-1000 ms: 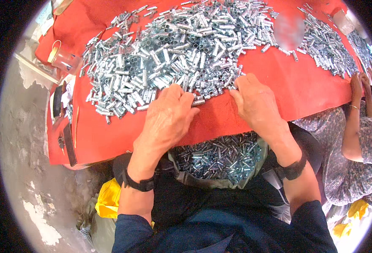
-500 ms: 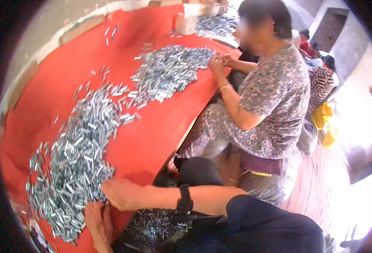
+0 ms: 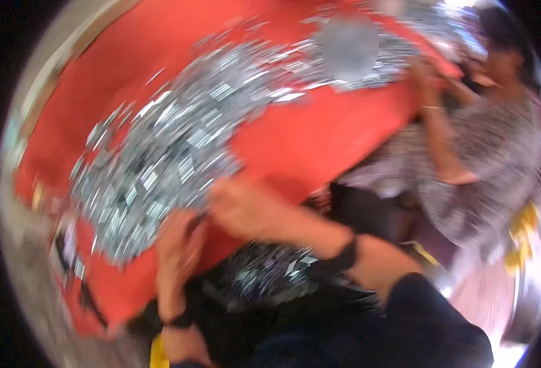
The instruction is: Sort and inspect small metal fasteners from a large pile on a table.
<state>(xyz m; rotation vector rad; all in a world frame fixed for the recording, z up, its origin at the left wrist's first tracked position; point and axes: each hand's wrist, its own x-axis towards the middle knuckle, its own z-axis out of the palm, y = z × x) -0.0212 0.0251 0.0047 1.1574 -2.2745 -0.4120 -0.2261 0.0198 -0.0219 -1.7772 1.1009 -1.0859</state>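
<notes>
A long heap of small shiny metal pieces (image 3: 178, 153) lies on the red-covered table (image 3: 319, 141); motion smears their exact shape. Close to the heap's near edge is my left hand (image 3: 179, 242), with a dark band on its wrist. My right hand (image 3: 236, 205) is just right of it, also by the near edge, its forearm crossing from the right with a dark wrist strap (image 3: 347, 251). Both hands' fingers are blurred, so whether anything is between them does not show. Below them, more metal pieces (image 3: 267, 270) lie in something dark at my lap.
A co-worker (image 3: 467, 147) in a patterned top sits at the right, hands at the far part of the heap. A pale ledge (image 3: 61, 73) runs along the table's far left side. Yellow bags (image 3: 519, 239) are on the floor behind the co-worker.
The whole view has swung, so the table and co-worker appear shifted; the picture is now heavily blurred. My hands stay close together by the heap's near edge, and more of my left forearm shows.
</notes>
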